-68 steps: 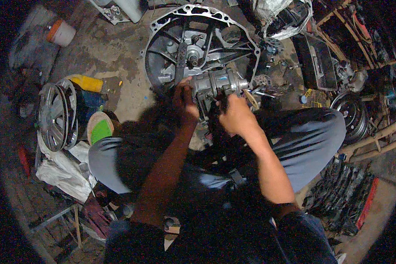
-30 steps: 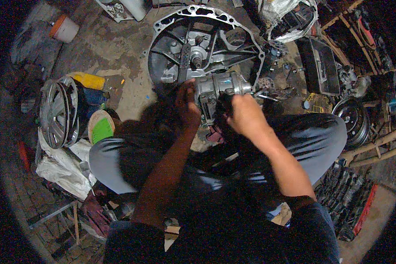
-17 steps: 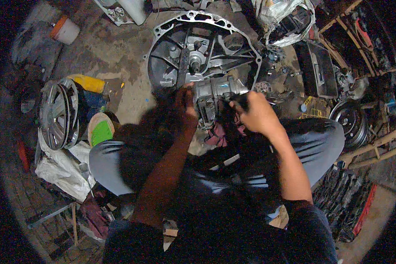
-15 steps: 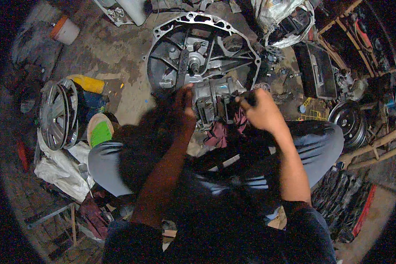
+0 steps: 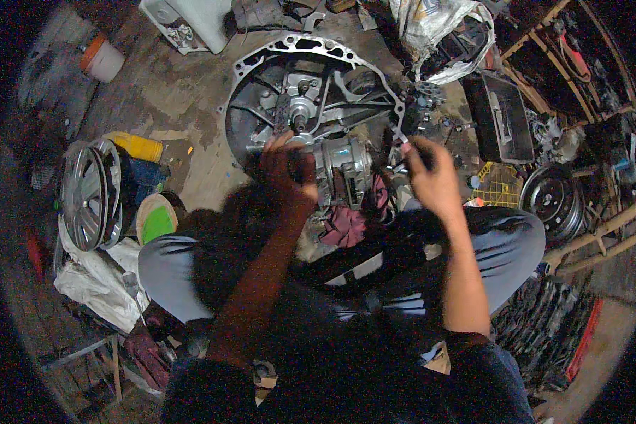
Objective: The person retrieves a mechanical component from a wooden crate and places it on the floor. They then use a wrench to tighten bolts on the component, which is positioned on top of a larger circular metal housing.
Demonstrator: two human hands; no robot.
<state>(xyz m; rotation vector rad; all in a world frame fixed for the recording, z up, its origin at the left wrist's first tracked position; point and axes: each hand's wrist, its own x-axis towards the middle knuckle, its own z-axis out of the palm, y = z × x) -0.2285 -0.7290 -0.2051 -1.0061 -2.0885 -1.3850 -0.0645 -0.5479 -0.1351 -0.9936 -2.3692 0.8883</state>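
Observation:
In front of my crossed legs stands a large silver gearbox bell housing (image 5: 318,49) with a splined shaft at its centre. Close to its near edge is a cylindrical ribbed metal unit (image 5: 350,162), perhaps a starter motor or alternator. My left hand (image 5: 287,169), in shadow, curls round the left end of this unit. My right hand (image 5: 431,173) is raised to the right of it, pinching a slim shiny metal tool (image 5: 401,136) whose kind I cannot make out. A dark red rag (image 5: 345,225) lies below the unit.
Alloy wheel rims (image 5: 85,198) stand at left, near a yellow container (image 5: 138,146). Far right are a black tray (image 5: 498,116), a white sack (image 5: 442,32), a yellow crate (image 5: 498,185) and a black steel wheel (image 5: 555,201). Small metal parts lie beside the housing.
My right hand has come away from the unit's right end, moving right with the slim tool. My left hand stays at the unit's left end. The whole view has shifted slightly.

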